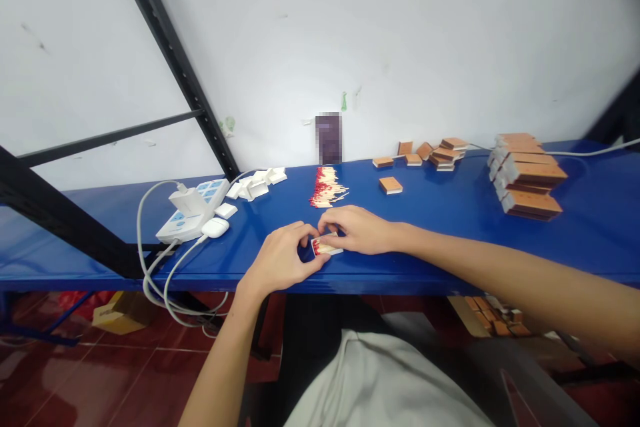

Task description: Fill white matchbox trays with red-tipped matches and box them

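Note:
A small white matchbox tray [338, 251] lies near the front edge of the blue table, with red-tipped matches [320, 247] inside. My left hand [283, 255] curls round the tray's left end, its thumb along the near side and its fingers at the far side. My right hand [357, 230] reaches in from the right, its bent fingers closed over the tray and touching the matches; its fingertips are partly hidden. Just beyond both hands lies a heap of loose matches [327, 188], red heads to the left.
White empty trays [257, 185] lie at the left, near a power strip [193, 213] with cables and a white earbud case [215, 227]. Brown matchbox sleeves [445, 155] are scattered at the back right, beside a larger stack [530, 177]. A dark pixelated object [329, 139] leans on the wall.

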{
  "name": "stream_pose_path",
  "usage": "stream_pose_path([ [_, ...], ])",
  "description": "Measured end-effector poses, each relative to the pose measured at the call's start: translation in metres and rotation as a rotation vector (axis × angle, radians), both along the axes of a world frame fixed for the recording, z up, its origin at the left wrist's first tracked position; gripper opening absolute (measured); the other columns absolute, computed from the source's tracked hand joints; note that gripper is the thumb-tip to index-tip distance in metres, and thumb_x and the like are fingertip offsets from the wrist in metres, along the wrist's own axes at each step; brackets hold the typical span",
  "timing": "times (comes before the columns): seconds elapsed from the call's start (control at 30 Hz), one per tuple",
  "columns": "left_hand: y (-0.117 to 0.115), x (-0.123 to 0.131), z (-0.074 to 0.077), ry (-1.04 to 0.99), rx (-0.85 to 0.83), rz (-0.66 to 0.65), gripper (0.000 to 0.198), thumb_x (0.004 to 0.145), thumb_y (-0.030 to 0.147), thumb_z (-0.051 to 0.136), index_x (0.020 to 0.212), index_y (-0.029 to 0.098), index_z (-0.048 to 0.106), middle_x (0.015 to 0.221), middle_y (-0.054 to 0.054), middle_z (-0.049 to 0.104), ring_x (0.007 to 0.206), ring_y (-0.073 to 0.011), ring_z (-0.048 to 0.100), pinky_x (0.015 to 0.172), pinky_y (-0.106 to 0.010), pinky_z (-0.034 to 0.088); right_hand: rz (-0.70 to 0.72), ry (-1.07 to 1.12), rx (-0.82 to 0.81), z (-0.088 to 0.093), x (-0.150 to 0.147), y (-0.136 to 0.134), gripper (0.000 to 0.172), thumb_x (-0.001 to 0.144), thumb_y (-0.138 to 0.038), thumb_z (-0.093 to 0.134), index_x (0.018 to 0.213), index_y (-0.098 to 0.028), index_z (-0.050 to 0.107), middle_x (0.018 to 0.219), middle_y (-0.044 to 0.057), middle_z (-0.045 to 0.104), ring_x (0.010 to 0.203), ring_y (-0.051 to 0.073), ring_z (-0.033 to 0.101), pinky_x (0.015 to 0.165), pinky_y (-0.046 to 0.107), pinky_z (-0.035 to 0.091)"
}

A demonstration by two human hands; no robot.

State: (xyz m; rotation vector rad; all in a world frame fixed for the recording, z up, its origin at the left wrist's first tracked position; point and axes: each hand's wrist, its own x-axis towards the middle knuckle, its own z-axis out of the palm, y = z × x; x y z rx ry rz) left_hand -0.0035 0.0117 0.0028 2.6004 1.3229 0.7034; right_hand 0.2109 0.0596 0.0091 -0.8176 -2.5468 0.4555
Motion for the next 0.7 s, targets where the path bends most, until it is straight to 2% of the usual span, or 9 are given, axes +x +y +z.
stream_pose_path([
  [0.23, 0.0009, -0.0007, -0.0008, 0.005, 0.000, 0.006, 0.025, 0.084, 0.043, 0.067, 0.097, 0.022, 0.063, 0.076, 0.002, 0.055, 0.066, -0.0153, 0.051, 0.063, -0.029, 0.039, 0.043, 0.036, -0.005, 0.0025, 0.0023, 0.0007, 0.019, 0.094, -0.020, 0.047, 0.097, -0.019, 0.066, 0.084, 0.002, 0.065, 0.074, 0.014, 0.055, 0.067, 0.026, 0.036],
  [0.33, 0.0010, -0.0009, -0.0010, 0.002, 0.002, 0.004, 0.025, 0.084, 0.043, 0.068, 0.098, 0.022, 0.063, 0.077, 0.002, 0.056, 0.067, -0.0154, 0.052, 0.063, -0.028, 0.039, 0.055, 0.054, -0.010, 0.0043, 0.0020, 0.0001, 0.021, 0.091, -0.014, 0.047, 0.097, -0.018, 0.066, 0.083, 0.002, 0.065, 0.074, 0.014, 0.055, 0.067, 0.026, 0.037],
  [0.47, 0.0008, -0.0010, -0.0010, 0.002, 0.000, 0.001, 0.025, 0.085, 0.043, 0.067, 0.098, 0.022, 0.062, 0.079, 0.002, 0.056, 0.068, -0.0153, 0.053, 0.063, -0.028, 0.039, 0.057, 0.051, -0.032, 0.0050, 0.0017, -0.0001, 0.019, 0.084, -0.011, 0.052, 0.097, -0.018, 0.066, 0.073, -0.002, 0.057, 0.065, 0.012, 0.050, 0.062, 0.025, 0.034],
  [0.7, 0.0006, -0.0013, -0.0015, 0.000, 0.000, 0.006, 0.026, 0.084, 0.043, 0.068, 0.099, 0.022, 0.062, 0.079, 0.002, 0.057, 0.068, -0.0150, 0.053, 0.063, -0.027, 0.038, 0.063, 0.064, -0.128, 0.0049, 0.0025, 0.0011, 0.022, 0.079, -0.009, 0.054, 0.098, -0.017, 0.063, 0.074, -0.003, 0.054, 0.065, 0.011, 0.048, 0.062, 0.023, 0.034],
])
